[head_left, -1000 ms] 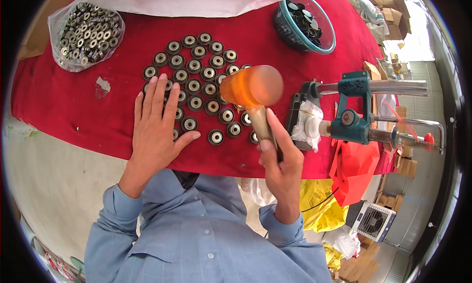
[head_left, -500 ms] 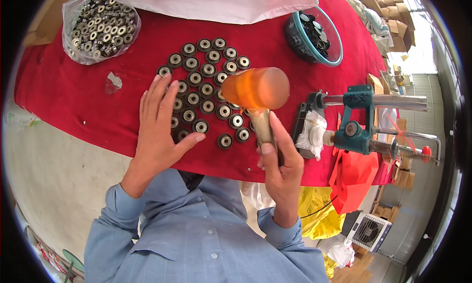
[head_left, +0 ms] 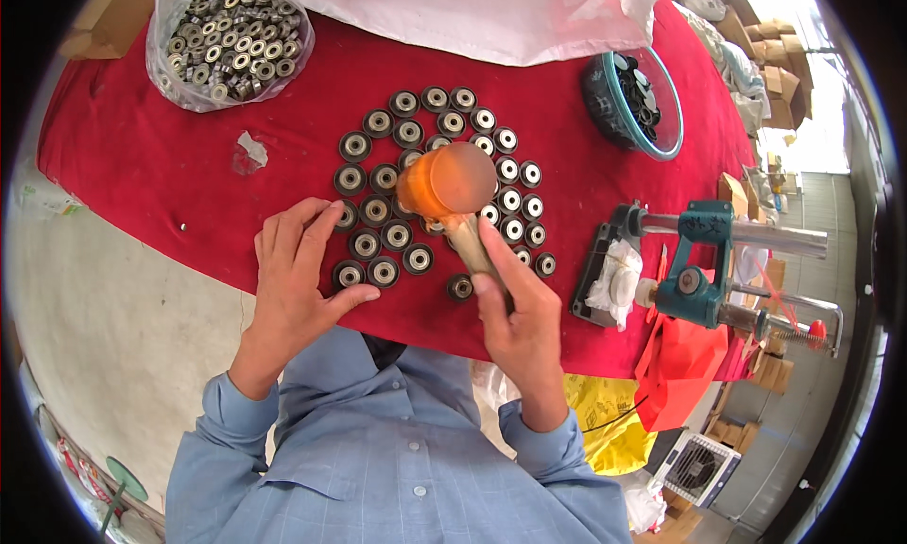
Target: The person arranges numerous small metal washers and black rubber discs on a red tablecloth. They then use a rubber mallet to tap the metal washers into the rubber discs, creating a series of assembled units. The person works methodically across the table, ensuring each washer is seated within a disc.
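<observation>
A mallet with a translucent orange head point(head_left: 449, 180) and a pale wooden handle is in my right hand point(head_left: 527, 331), its fingers closed around the handle. The mallet head is above the group of black rollers with metal bearings in their centres point(head_left: 417, 259), hiding several of them. My left hand point(head_left: 295, 275) is open at the group's left edge. Its index fingertip is at one roller point(head_left: 345, 215), and its thumb reaches toward another roller point(head_left: 349, 275) near the table's front edge. Whether either digit touches cannot be told.
A clear bag of loose metal bearings point(head_left: 231, 48) sits at the far left. A teal-rimmed tub point(head_left: 676, 119) of black parts stands at the far right. Right of the rollers is a green hand press point(head_left: 694, 260). White sheeting point(head_left: 491, 15) covers the far side of the red tablecloth point(head_left: 217, 194).
The mallet has moved left over the rollers, with its head tilted more. My left hand has drawn back toward the near edge of the group. The view has shifted slightly.
</observation>
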### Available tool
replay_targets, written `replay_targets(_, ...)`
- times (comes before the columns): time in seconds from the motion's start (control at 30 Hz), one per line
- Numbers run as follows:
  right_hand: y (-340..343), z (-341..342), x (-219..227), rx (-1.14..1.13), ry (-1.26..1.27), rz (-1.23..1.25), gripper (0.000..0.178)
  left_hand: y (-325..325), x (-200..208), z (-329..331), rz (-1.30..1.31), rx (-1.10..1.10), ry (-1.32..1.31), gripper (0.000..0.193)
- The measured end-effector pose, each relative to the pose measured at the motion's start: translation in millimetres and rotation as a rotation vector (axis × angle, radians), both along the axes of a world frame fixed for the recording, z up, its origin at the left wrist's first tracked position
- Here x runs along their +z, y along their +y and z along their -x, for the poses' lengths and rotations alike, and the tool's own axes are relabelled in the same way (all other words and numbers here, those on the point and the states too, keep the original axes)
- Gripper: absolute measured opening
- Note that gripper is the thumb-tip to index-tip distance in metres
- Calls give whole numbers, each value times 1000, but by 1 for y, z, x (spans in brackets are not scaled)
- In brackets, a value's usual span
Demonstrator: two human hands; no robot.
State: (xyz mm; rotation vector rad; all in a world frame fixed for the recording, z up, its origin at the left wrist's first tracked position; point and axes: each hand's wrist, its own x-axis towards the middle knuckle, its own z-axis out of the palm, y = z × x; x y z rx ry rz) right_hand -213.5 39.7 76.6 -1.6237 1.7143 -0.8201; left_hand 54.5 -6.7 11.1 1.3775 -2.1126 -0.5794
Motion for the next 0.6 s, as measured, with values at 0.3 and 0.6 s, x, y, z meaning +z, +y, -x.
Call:
replay_targets(0.3, -6, 13, 3, -53, 42, 55, 53, -4, 3, -3, 12, -48, 67, 105)
replay_targets(0.6, 28, 19, 23, -73, 9, 40, 52, 1, 7, -14, -84, -67, 117, 108)
